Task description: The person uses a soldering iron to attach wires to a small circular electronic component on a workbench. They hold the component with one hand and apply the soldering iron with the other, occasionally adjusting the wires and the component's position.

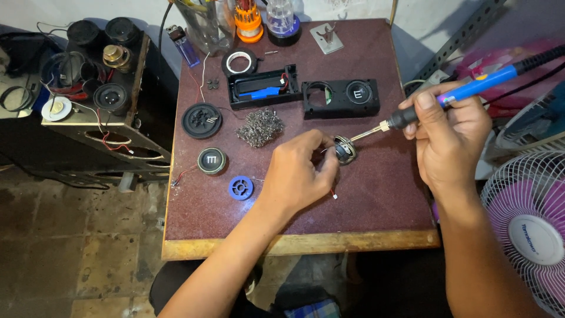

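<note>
Soldering at a small maroon desk (376,206). The left hand (297,171) is closed in a pinch on a small round speaker (345,149), holding it just above the desk near its middle; thin wires trail from it toward the near side. The right hand (450,132) is wrapped shut around the blue handle of a soldering iron (471,88), whose metal tip touches, or all but touches, the speaker's far-right edge — exact contact cannot be told. The step in hand appears to be heating a joint on the speaker's terminal; by judgement, the next move calls for a steady tip, a still left hand, and fingers kept off the hot metal. Counted on the desk: two black casing halves, one (263,87) holding a blue battery, the other (340,97) with round openings; one tangle of metal wool (259,126); three loose round parts at the left — a black grille disc (202,120), a round driver (212,161), a blue ring (241,188); one tape roll (239,62); one blue lighter (183,46) at the far left edge. A speaker cabinet (106,112) stands to the left, and a fan (529,229) to the right.
</note>
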